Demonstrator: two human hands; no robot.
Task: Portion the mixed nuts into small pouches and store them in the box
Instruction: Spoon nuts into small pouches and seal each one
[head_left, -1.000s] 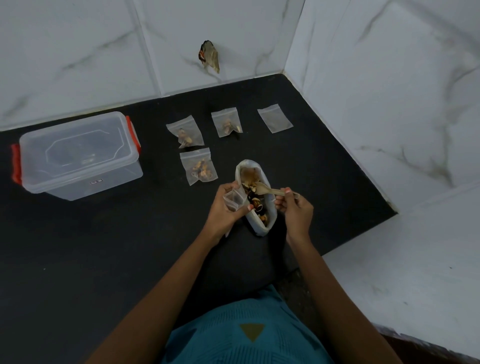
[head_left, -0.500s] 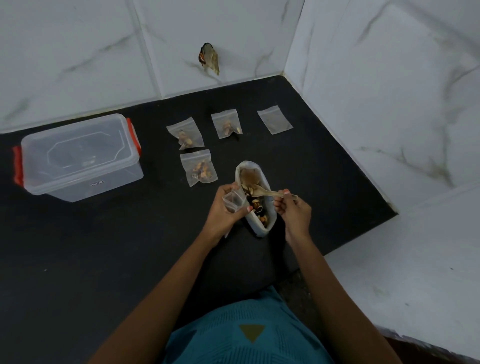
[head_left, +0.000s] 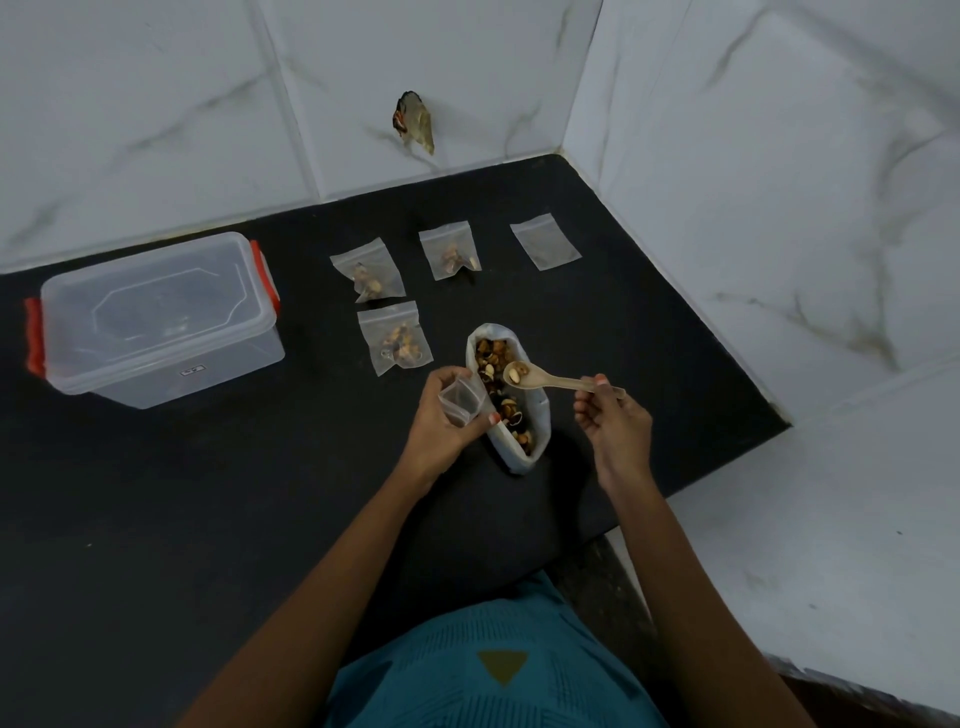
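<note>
Spoon (head_left: 549, 383) raised, seemingly level, in right hand (head_left: 615, 422).

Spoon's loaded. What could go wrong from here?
1. The small pouch in the left hand has a narrow mouth; nuts may slip off the wooden spoon in the right hand onto the counter.
2. The left hand is close beside the open nut bag; a nudge could tip it.
</note>
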